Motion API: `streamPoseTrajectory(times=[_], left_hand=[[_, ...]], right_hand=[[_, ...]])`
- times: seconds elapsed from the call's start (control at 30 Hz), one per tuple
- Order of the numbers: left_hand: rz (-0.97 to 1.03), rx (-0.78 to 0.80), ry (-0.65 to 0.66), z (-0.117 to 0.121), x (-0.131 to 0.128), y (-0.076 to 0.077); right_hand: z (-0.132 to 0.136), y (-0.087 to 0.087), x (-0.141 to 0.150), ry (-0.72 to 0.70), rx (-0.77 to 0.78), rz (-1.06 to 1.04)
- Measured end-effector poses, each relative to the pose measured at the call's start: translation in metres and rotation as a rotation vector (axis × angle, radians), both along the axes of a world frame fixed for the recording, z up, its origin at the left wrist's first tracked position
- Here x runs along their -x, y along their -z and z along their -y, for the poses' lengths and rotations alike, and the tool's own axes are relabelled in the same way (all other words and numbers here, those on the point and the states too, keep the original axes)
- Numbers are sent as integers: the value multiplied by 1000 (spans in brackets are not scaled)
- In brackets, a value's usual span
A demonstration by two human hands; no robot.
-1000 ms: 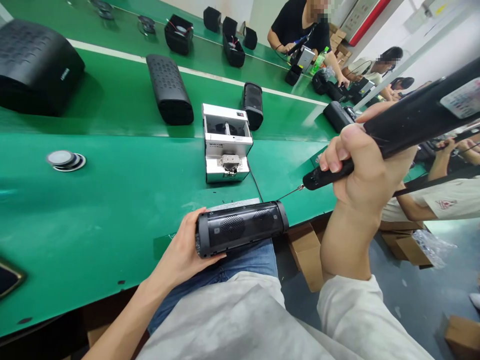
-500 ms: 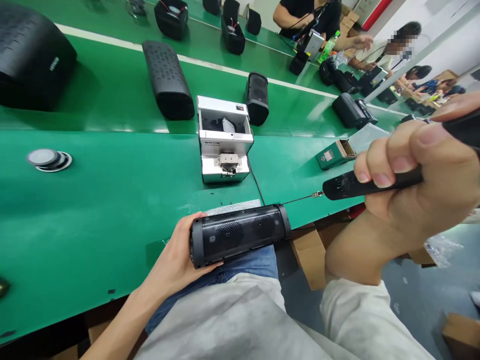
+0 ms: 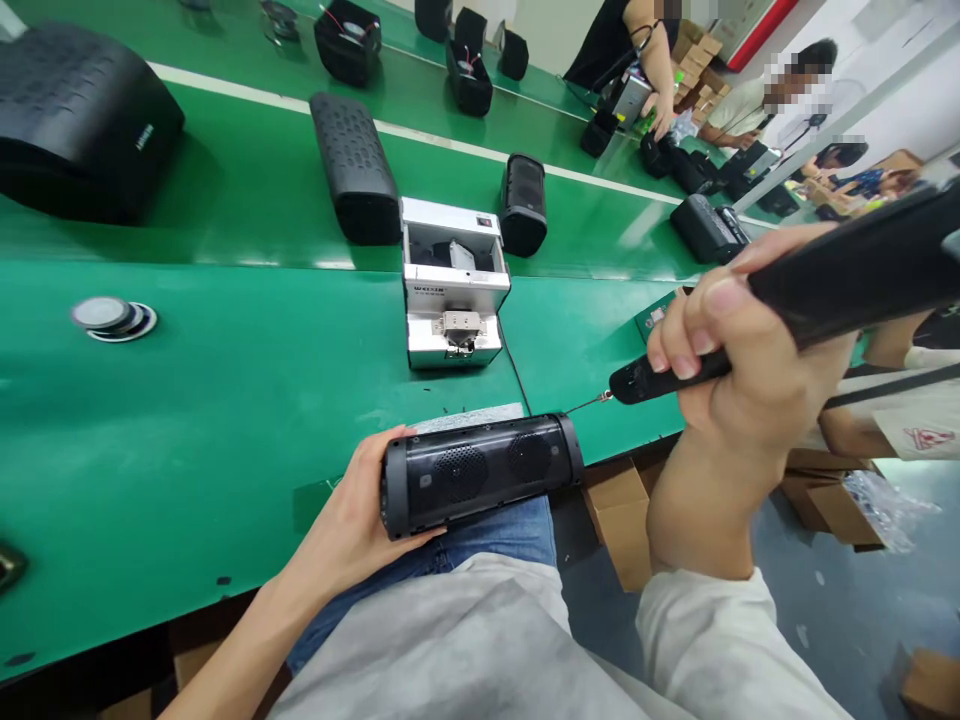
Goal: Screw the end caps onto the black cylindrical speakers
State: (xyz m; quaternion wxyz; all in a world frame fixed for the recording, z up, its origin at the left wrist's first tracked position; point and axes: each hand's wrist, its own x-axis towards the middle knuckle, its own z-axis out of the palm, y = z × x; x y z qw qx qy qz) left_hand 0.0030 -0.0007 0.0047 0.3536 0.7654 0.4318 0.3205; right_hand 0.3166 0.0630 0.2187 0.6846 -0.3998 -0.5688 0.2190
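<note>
A black cylindrical speaker (image 3: 484, 474) lies on its side at the table's front edge, over my lap. My left hand (image 3: 371, 490) is wrapped around its left end. In my right hand (image 3: 750, 340) is a black electric screwdriver (image 3: 847, 270), held tilted with its thin bit (image 3: 587, 403) pointing left. The bit reaches the upper right end of the speaker; whether its tip sits on a screw I cannot tell. Just behind the speaker stands a white screw feeder (image 3: 454, 285) with a metal outlet at its front.
Black speaker housings (image 3: 356, 165) stand along the back of the green table (image 3: 247, 400). Round discs (image 3: 112, 317) lie at left, a small green box (image 3: 654, 318) at right. Cardboard boxes (image 3: 619, 520) are below the edge. A co-worker (image 3: 892, 410) is close behind my right hand; others sit farther off.
My right hand has moved left with the screwdriver, its bit end now closer to the speaker. The left hand and speaker have hardly moved. A co-worker has come into view at right.
</note>
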Motion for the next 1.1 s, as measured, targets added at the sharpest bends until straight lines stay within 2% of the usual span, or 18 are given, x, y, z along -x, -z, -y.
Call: streamPoseTrajectory(times=[0.13,0.23,0.57,0.67,0.8,0.93,1.1], left_hand=[[5,48,-6,2,-1,-5],[10,79,11,2,-1,-10],[12,130,34,1,-1,-13],[6,111,34,1,-1,-10],[-3,52,26,1,-1,-6],[-8,0,36,2,-2,-3],[4,-28,49,2,-3,-1]], right_hand=[[8,30,-3,-68,3,-46],[12,40,-5,-39,-38,-60],[6,40,-10,-81,-12,-101],[-1,41,-13,-49,8,-128],[-9,43,-15,-120,-7,-106],[-12,27,-14,-226,75,-9],[-15,-20,-18,-112,59,108]])
